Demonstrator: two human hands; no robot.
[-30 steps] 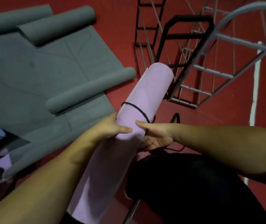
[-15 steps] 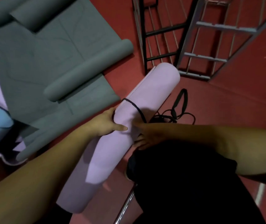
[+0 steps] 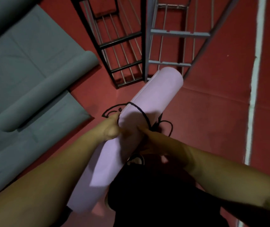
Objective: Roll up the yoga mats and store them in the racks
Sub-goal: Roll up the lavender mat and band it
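Mat blurred beneath hands

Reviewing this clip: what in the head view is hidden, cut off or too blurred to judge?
- Right hand: motion-blurred and in shadow; its grip on the black cord is unclear.
- Left hand: fingers hidden behind the purple mat.
- Purple mat's near end: hidden by the left forearm.
- Black rack and grey rack: tops cut off by the top edge.
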